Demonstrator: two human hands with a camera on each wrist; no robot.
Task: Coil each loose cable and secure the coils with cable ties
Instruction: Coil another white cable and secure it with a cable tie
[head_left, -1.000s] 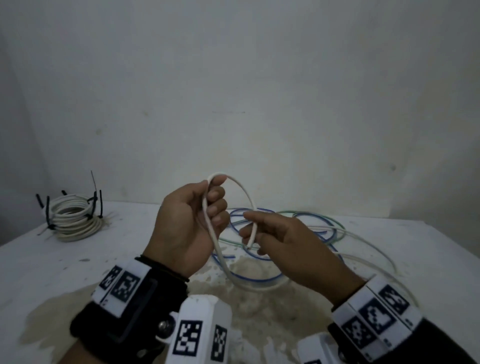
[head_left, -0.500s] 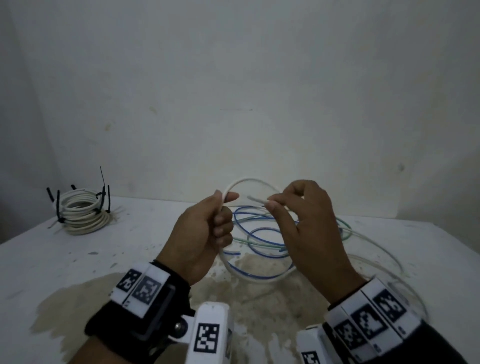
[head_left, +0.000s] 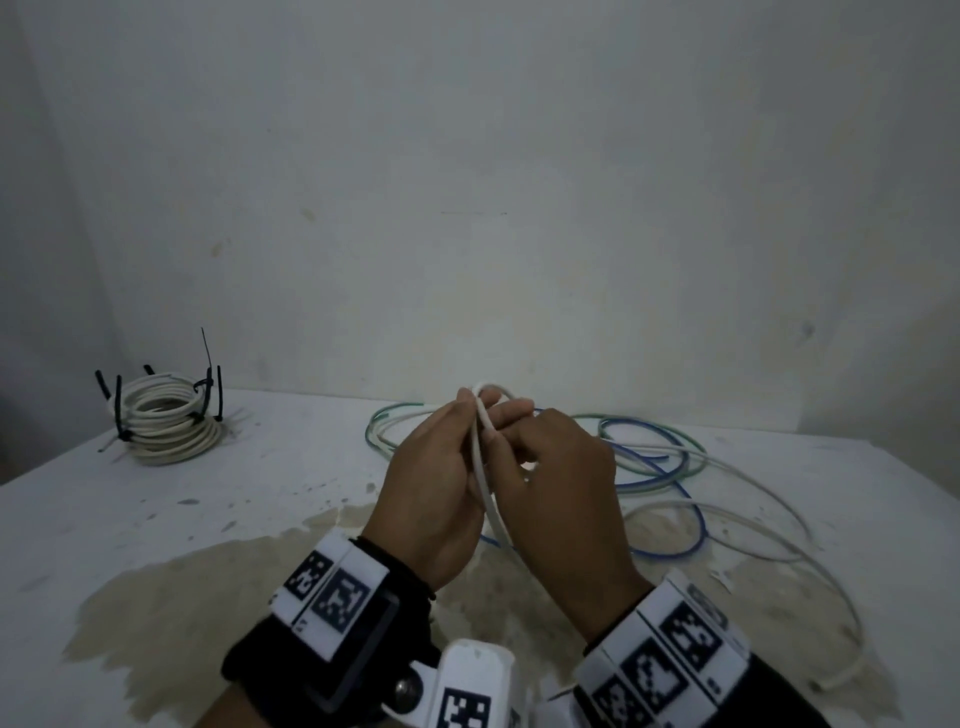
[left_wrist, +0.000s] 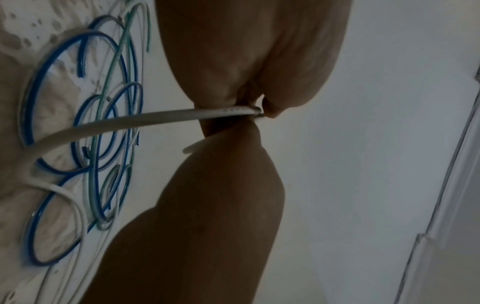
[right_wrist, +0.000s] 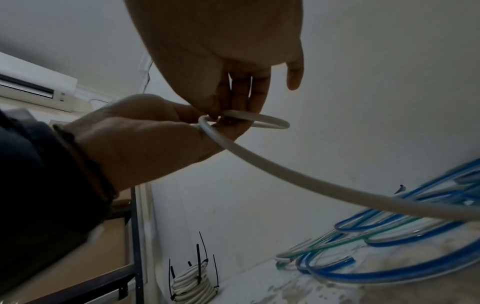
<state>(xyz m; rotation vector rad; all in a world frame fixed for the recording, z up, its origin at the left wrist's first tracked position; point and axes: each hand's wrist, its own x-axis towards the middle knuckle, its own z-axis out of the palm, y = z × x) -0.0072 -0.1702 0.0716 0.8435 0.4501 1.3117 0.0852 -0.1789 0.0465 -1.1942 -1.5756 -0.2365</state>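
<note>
A white cable (head_left: 488, 488) rises from the table between my two hands and bends into a small loop (head_left: 488, 391) above the fingertips. My left hand (head_left: 457, 431) grips the cable at the loop's base. My right hand (head_left: 519, 421) presses against the left and pinches the same cable. In the right wrist view the loop (right_wrist: 262, 120) juts out past the fingers (right_wrist: 246, 92), and the cable (right_wrist: 324, 185) slopes down to the table. In the left wrist view the cable (left_wrist: 155, 116) runs into the pinch, with a short free end (left_wrist: 188, 149) below it.
Loose blue, green and white cables (head_left: 660, 457) sprawl on the white table (head_left: 260, 519) behind and right of my hands. A coiled white cable with black ties (head_left: 166, 421) stands at the far left. A brown stain (head_left: 208, 597) covers the near table. A wall closes the back.
My right hand has moved left and now touches the left hand. The wide arc of cable between them has shrunk to a small loop above the fingertips.
</note>
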